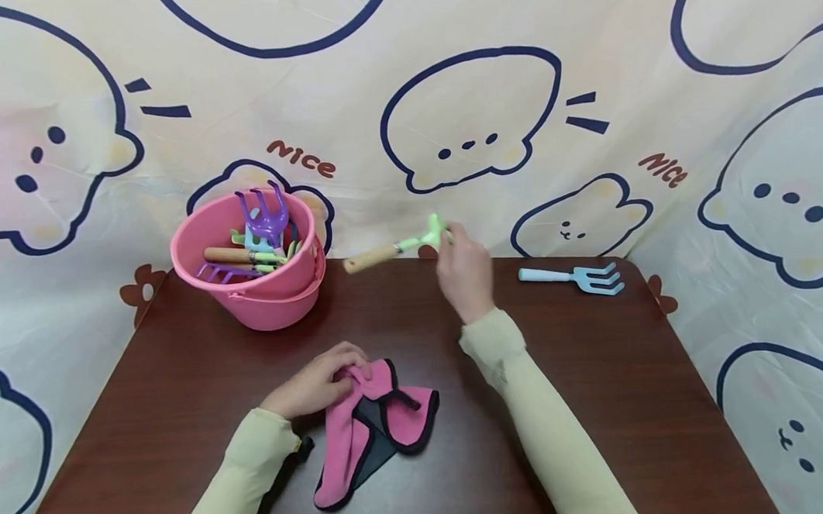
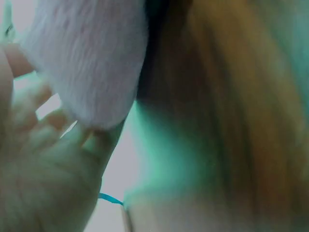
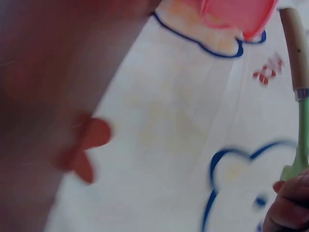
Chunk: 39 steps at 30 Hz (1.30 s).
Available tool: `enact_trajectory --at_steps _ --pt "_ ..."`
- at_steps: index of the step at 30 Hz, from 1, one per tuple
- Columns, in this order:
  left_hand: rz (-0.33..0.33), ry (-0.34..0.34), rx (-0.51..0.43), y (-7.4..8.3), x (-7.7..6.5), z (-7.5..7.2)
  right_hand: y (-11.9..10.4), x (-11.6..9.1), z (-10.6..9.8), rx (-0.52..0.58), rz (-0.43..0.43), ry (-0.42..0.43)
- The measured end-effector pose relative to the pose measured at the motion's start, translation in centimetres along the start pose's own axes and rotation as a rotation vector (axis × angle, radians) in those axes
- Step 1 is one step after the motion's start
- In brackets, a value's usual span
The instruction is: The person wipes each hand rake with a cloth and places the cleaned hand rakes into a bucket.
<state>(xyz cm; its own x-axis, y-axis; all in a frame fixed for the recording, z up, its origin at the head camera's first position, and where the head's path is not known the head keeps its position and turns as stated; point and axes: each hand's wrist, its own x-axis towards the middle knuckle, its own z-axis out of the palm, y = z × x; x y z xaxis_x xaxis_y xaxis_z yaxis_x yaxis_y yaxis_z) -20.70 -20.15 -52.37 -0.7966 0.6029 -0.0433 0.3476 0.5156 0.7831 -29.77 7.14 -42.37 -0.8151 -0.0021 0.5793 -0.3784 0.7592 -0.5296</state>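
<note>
My right hand is raised over the back of the table. It grips a small garden hand tool by its light green head, and the wooden handle points left. Fingers hide much of that head, so I cannot tell its kind. In the right wrist view, the tool's handle rises above my hand. My left hand pinches the upper left edge of a pink fleece piece with black trim and a dark inside. In the left wrist view, the fleece hangs before my fingers.
Stacked pink buckets stand at the back left, with several toy garden tools inside, among them a purple rake. A light blue hand rake lies at the back right of the brown table. A printed cloth hangs behind.
</note>
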Motion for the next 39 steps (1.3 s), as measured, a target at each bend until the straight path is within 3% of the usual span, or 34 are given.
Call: enact_trajectory --at_steps 3,5,9,12,15,19,23,26,29,36,39 --pt "-0.016 -0.138 -0.013 -0.3 -0.6 -0.7 -3.5 2.2 2.3 -0.004 -0.044 -0.045" --pt "-0.005 -0.179 -0.023 -0.6 -0.9 -1.1 -5.8 3.2 3.9 -0.03 -0.073 -0.071" --pt "0.032 -0.17 -0.049 -1.1 -0.7 -1.3 -10.0 4.0 7.0 -0.122 -0.127 -0.095" --pt "0.045 -0.148 -0.05 -1.4 -0.4 -1.2 -11.8 4.0 8.8 -0.187 -0.122 -0.163" --pt "0.047 -0.142 -0.042 -1.5 -0.1 -1.1 -12.4 4.1 10.0 -0.203 -0.062 -0.305" --pt "0.042 -0.14 -0.042 -1.6 -0.1 -1.2 -11.8 4.5 10.6 -0.11 0.037 -0.541" --pt "0.025 -0.135 -0.04 -1.5 -0.5 -1.3 -11.4 4.7 10.9 -0.005 0.038 -0.753" --pt "0.008 -0.14 -0.05 -1.6 -0.6 -1.2 -11.7 4.4 11.3 0.002 0.013 -0.842" --pt "-0.003 -0.146 -0.062 -1.6 -0.6 -1.1 -12.1 4.2 11.5 -0.025 0.016 -0.813" --pt "-0.009 -0.136 -0.054 -1.6 -0.7 -1.4 -11.8 4.1 11.5 -0.119 -0.015 -0.478" --pt "-0.009 -0.143 -0.056 -1.7 -0.9 -1.5 -10.9 3.8 11.2 -0.111 -0.013 -0.473"
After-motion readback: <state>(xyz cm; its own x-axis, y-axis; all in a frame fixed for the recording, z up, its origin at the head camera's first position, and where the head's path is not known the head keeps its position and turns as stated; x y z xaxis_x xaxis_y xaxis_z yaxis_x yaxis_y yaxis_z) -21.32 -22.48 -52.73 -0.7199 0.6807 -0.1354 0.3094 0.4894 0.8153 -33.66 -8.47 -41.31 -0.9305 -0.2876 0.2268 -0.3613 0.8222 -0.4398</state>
